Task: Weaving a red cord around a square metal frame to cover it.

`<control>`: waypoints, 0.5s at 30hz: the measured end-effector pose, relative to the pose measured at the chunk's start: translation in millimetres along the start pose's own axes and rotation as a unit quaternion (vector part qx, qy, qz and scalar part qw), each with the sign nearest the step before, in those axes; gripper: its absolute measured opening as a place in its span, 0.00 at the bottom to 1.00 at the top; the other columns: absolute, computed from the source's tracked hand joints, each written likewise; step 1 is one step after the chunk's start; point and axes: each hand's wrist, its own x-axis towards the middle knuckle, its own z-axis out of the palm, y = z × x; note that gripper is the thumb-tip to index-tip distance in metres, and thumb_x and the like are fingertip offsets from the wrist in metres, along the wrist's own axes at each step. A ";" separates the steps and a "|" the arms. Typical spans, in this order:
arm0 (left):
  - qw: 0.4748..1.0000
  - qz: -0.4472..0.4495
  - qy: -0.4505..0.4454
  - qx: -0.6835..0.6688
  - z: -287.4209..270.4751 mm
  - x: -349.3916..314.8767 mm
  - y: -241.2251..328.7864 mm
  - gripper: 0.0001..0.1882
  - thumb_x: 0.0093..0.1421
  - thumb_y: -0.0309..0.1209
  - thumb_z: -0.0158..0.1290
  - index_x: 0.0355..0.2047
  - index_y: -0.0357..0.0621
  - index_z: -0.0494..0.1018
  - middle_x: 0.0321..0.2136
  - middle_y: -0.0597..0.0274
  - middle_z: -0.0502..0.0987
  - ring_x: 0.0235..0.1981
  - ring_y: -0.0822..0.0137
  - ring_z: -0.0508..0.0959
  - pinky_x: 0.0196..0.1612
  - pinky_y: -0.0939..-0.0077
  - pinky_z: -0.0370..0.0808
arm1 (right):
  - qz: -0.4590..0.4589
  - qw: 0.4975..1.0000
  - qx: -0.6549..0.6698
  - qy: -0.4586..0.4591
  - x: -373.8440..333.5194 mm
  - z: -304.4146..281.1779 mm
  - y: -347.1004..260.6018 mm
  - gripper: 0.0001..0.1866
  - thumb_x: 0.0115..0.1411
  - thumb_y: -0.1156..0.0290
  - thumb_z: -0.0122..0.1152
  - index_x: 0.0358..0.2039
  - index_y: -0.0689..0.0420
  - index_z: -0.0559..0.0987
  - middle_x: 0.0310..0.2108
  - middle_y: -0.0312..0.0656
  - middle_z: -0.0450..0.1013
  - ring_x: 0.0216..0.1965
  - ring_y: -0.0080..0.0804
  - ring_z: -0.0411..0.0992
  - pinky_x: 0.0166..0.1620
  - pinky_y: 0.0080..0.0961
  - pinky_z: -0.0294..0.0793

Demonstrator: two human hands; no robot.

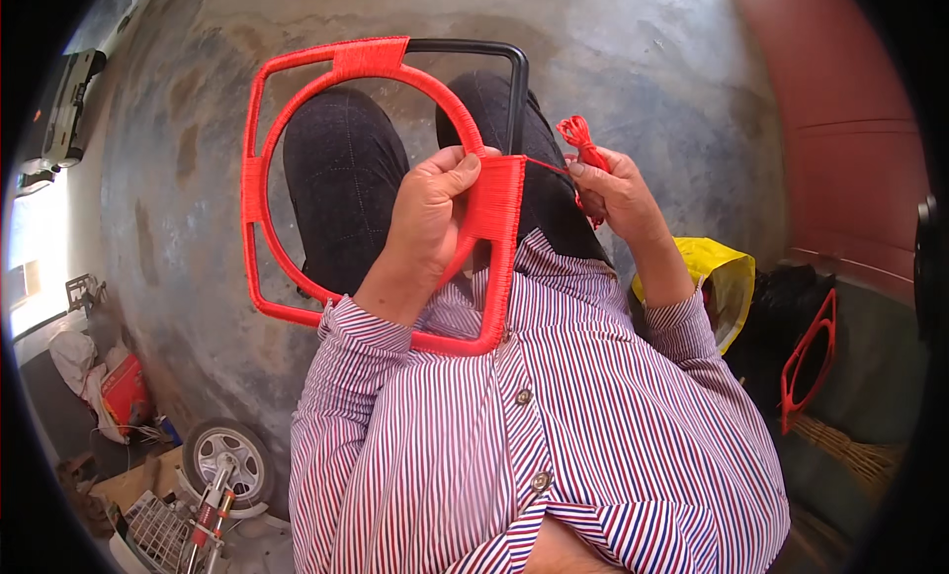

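Observation:
A square frame with a ring inside it (254,188) is held up over my lap, mostly wrapped in red cord. Its upper right corner (516,60) shows bare black bar. My left hand (435,198) is closed on the wrapped band at the ring's right side, thumb on top. From that band's upper corner a red strand runs taut to my right hand (613,188). There the fingers pinch the strand, and a bundle of red cord (581,137) sticks out above and below them. The palm side of my right hand is partly hidden.
A yellow bag (727,267) stands by my right forearm, with black plastic and another red-edged frame (811,361) beyond it. At lower left lie a wheel (227,460) and a white wire basket (158,534). A dark red panel (840,119) rises at the right.

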 end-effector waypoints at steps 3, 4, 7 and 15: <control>0.999 -0.004 -0.006 -0.043 -4.4 0.9 1.7 0.15 0.68 0.34 0.47 0.43 0.32 0.74 0.37 0.53 0.80 0.38 0.64 0.82 0.45 0.68 0.80 | 0.008 1.000 0.021 -0.016 1.1 2.1 -1.5 0.09 0.64 0.65 0.60 0.29 0.53 0.72 0.18 0.24 0.61 0.16 0.13 0.56 0.19 0.16 0.54; 0.997 -0.017 0.002 -0.072 -8.2 4.2 1.3 0.15 0.68 0.34 0.47 0.42 0.32 0.75 0.36 0.54 0.81 0.38 0.64 0.82 0.45 0.68 0.80 | 0.013 1.000 0.025 -0.013 3.3 4.9 -1.5 0.09 0.64 0.66 0.60 0.29 0.53 0.73 0.18 0.24 0.61 0.16 0.13 0.57 0.19 0.16 0.54; 0.993 -0.048 0.025 -0.108 -5.4 4.7 1.3 0.13 0.68 0.32 0.46 0.40 0.34 0.74 0.34 0.56 0.80 0.35 0.64 0.81 0.43 0.67 0.80 | 0.029 0.999 0.017 0.005 7.8 3.6 -2.0 0.08 0.63 0.66 0.60 0.29 0.53 0.73 0.17 0.24 0.62 0.16 0.13 0.57 0.19 0.16 0.54; 0.998 0.028 0.030 0.039 -9.8 -0.6 -2.7 0.12 0.69 0.32 0.47 0.39 0.35 0.75 0.33 0.59 0.80 0.33 0.70 0.80 0.41 0.75 0.79 | 0.026 0.997 -0.063 0.027 3.9 5.1 -7.1 0.09 0.64 0.66 0.59 0.28 0.53 0.74 0.17 0.24 0.62 0.16 0.13 0.57 0.19 0.16 0.54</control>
